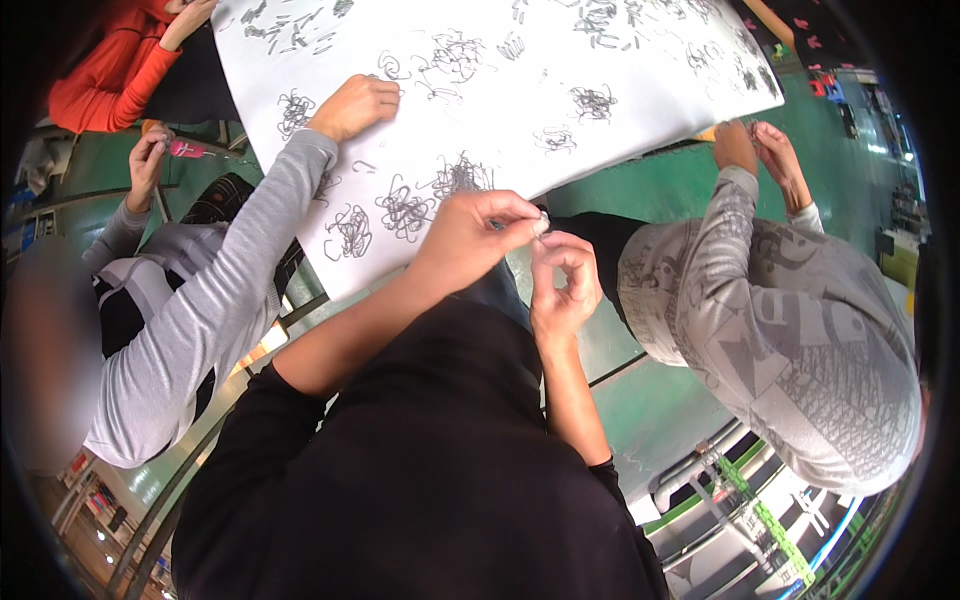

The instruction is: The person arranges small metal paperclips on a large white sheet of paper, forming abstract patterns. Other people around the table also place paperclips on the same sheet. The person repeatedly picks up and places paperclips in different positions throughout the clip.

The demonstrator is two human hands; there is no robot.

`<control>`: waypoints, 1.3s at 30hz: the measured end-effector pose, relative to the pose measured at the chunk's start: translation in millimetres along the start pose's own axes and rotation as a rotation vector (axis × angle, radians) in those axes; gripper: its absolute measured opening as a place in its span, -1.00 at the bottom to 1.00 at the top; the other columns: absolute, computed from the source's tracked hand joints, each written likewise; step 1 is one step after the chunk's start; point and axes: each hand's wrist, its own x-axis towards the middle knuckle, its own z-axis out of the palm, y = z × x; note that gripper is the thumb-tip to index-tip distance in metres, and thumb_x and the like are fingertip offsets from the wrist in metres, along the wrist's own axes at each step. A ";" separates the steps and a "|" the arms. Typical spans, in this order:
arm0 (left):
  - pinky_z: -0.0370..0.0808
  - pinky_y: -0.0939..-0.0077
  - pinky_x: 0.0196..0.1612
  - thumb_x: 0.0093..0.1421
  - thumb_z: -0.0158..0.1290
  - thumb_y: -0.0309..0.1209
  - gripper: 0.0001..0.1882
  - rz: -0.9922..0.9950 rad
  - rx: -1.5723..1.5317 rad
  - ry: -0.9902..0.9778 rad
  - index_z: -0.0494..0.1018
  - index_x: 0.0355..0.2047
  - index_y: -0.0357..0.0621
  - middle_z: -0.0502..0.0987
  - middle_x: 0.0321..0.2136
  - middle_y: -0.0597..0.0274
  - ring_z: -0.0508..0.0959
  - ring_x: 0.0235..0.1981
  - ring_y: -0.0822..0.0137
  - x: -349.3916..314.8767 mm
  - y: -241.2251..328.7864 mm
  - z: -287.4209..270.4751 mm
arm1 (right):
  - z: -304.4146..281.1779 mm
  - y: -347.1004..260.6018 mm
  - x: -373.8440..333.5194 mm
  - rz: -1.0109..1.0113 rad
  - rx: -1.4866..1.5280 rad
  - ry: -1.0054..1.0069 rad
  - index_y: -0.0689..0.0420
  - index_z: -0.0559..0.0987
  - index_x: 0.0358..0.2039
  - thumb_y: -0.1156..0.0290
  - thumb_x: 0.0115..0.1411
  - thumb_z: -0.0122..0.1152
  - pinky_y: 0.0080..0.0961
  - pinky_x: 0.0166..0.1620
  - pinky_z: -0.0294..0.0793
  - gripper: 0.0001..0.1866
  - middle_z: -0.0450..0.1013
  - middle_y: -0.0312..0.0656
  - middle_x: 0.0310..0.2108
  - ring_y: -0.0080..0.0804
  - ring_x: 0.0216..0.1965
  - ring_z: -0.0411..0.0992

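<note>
My left hand (482, 238) is raised in front of the table's near edge, its thumb and forefinger pinched together. A tiny pale and dark piece (541, 222) shows at its fingertips, too small to name. Just to the right, my right hand (565, 285) is closed in a pinch, its fingertips meeting the left ones at that piece. Beyond my hands lie tangled heaps of thin, dark, curved strips (406, 208) on the white tabletop (480, 130). Another such heap (463, 174) is partly hidden behind my left hand.
At my left, a person in a grey sleeve (225, 255) reaches a hand (358, 106) over the table, holding a pink-handled tool (187, 149) low in the other. A person in a patterned grey top (790, 330) works at my right. Someone in red (120, 75) stands far left.
</note>
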 end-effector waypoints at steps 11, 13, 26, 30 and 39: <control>0.46 0.47 -0.22 0.02 0.21 -0.57 -0.88 0.488 0.310 0.213 0.60 -0.38 -0.15 0.55 -0.33 0.25 0.51 -0.28 0.29 -11.6 -25.5 -4.2 | -0.9 35.4 25.8 0.062 -0.075 -0.125 0.22 0.45 -0.24 0.53 0.18 0.19 -0.56 -0.34 0.44 -0.85 0.43 -0.14 -0.32 -0.41 -0.38 0.43; 0.46 0.47 -0.22 0.02 0.21 -0.58 -0.88 0.453 0.292 0.170 0.60 -0.38 -0.17 0.55 -0.35 0.24 0.51 -0.28 0.29 -15.4 -26.1 -7.1 | 17.0 50.0 55.0 0.146 -0.119 -0.246 0.24 0.49 -0.31 0.48 0.21 0.17 -0.54 -0.36 0.43 -0.90 0.44 -0.20 -0.39 -0.43 -0.44 0.42; 0.41 0.44 -0.12 0.12 0.17 -0.37 -0.91 0.523 0.407 0.234 0.57 -0.34 -0.02 0.56 -0.34 0.43 0.49 -0.23 0.38 -35.7 -47.6 -5.5 | 255.4 74.7 163.1 -0.282 -0.420 -0.911 0.01 0.61 -0.46 0.41 0.07 0.24 -0.22 -0.23 0.47 -0.98 0.50 -0.21 -0.37 -0.17 -0.29 0.49; 0.40 0.47 -0.11 0.13 0.17 -0.36 -0.91 0.506 0.421 0.234 0.57 -0.35 -0.02 0.56 -0.34 0.44 0.49 -0.22 0.40 -39.5 -49.9 -5.4 | 275.1 77.3 165.9 -0.419 -0.492 -1.035 0.02 0.61 -0.39 0.43 0.09 0.21 -0.25 -0.19 0.47 -0.93 0.49 -0.22 -0.34 -0.20 -0.24 0.49; 0.42 0.43 -0.11 0.10 0.19 -0.38 -0.90 0.527 0.395 0.272 0.57 -0.36 -0.05 0.57 -0.34 0.38 0.49 -0.23 0.35 -48.5 -54.4 -3.1 | 246.4 71.8 176.3 -0.279 -0.615 -1.104 0.05 0.56 -0.31 0.54 0.11 0.09 -0.31 -0.10 0.46 -0.85 0.49 -0.20 -0.21 -0.24 -0.14 0.47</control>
